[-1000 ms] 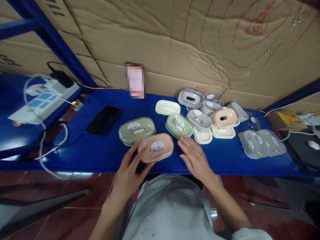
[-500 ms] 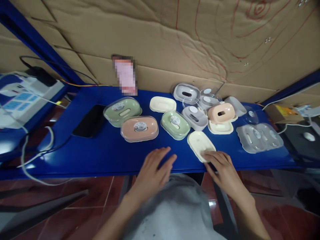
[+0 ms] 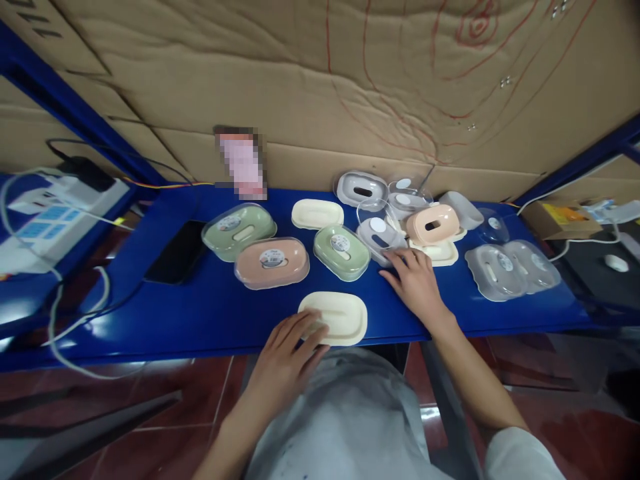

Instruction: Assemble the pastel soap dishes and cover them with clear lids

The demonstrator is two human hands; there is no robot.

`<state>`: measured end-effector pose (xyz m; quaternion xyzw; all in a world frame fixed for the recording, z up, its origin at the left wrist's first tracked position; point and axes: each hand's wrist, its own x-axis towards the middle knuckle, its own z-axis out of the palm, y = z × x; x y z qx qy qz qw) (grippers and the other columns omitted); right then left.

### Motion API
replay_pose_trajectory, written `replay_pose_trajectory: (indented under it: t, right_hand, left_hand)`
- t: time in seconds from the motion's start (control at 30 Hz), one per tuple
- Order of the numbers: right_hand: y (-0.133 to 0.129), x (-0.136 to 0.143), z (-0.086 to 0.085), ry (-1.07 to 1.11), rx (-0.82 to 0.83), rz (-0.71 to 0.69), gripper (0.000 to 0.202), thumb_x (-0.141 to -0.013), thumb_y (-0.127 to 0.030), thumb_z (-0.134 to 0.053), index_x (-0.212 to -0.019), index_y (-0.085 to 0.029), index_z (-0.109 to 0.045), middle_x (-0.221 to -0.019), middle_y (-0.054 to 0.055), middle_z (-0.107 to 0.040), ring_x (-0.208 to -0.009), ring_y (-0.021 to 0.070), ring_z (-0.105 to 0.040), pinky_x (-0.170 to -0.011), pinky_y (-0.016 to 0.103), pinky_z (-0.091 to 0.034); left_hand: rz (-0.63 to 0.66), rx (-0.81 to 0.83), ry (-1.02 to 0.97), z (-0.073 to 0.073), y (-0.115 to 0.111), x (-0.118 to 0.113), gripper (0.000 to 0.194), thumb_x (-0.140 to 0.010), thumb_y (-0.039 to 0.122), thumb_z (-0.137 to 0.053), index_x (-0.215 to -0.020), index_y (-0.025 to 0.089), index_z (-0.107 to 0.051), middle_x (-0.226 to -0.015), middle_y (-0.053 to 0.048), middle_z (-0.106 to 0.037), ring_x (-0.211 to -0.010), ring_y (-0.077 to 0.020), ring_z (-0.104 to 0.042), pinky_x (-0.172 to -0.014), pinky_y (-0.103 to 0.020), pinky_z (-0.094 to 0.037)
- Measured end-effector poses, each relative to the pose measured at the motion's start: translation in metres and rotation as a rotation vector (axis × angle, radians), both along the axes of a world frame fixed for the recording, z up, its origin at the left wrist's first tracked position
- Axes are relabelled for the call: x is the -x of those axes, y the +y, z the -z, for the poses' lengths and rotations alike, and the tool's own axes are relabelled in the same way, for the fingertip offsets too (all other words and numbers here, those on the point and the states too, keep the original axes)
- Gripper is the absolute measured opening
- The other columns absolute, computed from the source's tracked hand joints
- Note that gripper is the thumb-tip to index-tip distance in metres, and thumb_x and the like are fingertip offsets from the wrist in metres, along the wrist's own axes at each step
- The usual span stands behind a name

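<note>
A cream tray (image 3: 345,317) lies near the table's front edge. My left hand (image 3: 293,340) rests on its left end, thumb and fingers apart around the rim. Farther right, my right hand (image 3: 415,280) reaches to the front edge of a grey soap box (image 3: 375,243) with a clear lid tilted up; its fingers are spread, and the fingertips touch or nearly touch the box. Just left of that box sits a green box (image 3: 343,253) under a clear lid. A peach insert (image 3: 433,224) lies on a cream tray (image 3: 435,253) beyond my right hand.
On the left are a lidded green box (image 3: 240,230), a lidded peach box (image 3: 273,263) and a black phone (image 3: 177,252). Another cream tray (image 3: 317,214) lies farther back. Two grey boxes (image 3: 500,270) stand at right. Cables and a power strip (image 3: 75,220) are far left.
The near cream tray has moved left and turned sideways, from my right hand to my left. My right hand has let it go and moved up to the grey box. The view has shifted slightly.
</note>
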<state>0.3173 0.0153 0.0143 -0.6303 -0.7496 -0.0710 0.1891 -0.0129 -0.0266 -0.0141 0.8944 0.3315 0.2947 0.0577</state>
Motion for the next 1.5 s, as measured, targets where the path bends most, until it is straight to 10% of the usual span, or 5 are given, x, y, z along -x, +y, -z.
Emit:
replay_pose_trajectory:
  t: [0.4,0.9,1.13,1.37,1.5]
  right_hand:
    - [-0.116,0.005,-0.012,0.354,0.046,-0.238,0.034,-0.105,-0.016,-0.058,-0.138,-0.023,-0.063,-0.134,0.011,-0.071,-0.136,0.0270,-0.061,-0.119,0.052,-0.049]
    - [-0.076,0.049,0.011,0.083,0.069,-0.562,0.042,-0.107,-0.023,-0.060,-0.149,-0.019,-0.058,-0.146,0.009,-0.068,-0.149,0.0239,-0.052,-0.127,0.053,-0.044]
    - [-0.057,-0.011,0.010,0.192,0.008,0.030,0.033,-0.106,-0.040,-0.062,-0.133,-0.024,-0.069,-0.143,0.013,-0.069,-0.148,0.0381,-0.052,-0.118,0.068,-0.043]
    - [-0.069,-0.036,0.011,1.043,0.062,0.213,0.033,-0.109,-0.049,-0.052,-0.130,-0.025,-0.061,-0.086,0.003,-0.073,-0.078,0.0246,-0.078,-0.065,0.038,-0.065]
    - [-0.073,-0.029,0.012,0.702,-0.016,0.305,0.050,-0.108,-0.051,-0.052,-0.151,-0.025,-0.053,-0.131,0.016,-0.069,-0.107,0.0295,-0.075,-0.082,0.048,-0.066]
  left_hand:
    - [0.018,0.029,-0.026,0.000,0.008,-0.013,0.052,-0.104,0.029,-0.067,-0.153,0.021,-0.052,-0.157,-0.019,-0.053,-0.138,-0.0315,-0.061,-0.107,-0.048,-0.060]
    - [-0.006,-0.034,-0.080,0.004,0.011,0.001,0.026,-0.102,0.020,-0.069,-0.128,0.018,-0.070,-0.139,-0.011,-0.071,-0.139,-0.0304,-0.059,-0.110,-0.050,-0.058]
    - [-0.008,0.006,-0.123,-0.001,0.012,-0.002,0.027,-0.099,0.019,-0.073,-0.126,0.020,-0.071,-0.137,-0.010,-0.072,-0.137,-0.0307,-0.060,-0.111,-0.050,-0.059]
    - [-0.010,0.020,-0.147,0.001,0.011,-0.003,0.029,-0.097,0.017,-0.074,-0.126,0.021,-0.071,-0.136,-0.010,-0.072,-0.136,-0.0309,-0.060,-0.111,-0.049,-0.058]
    - [-0.018,0.008,-0.138,0.003,0.011,-0.004,0.028,-0.098,0.017,-0.074,-0.125,0.020,-0.071,-0.136,-0.010,-0.071,-0.136,-0.0314,-0.059,-0.111,-0.050,-0.058]
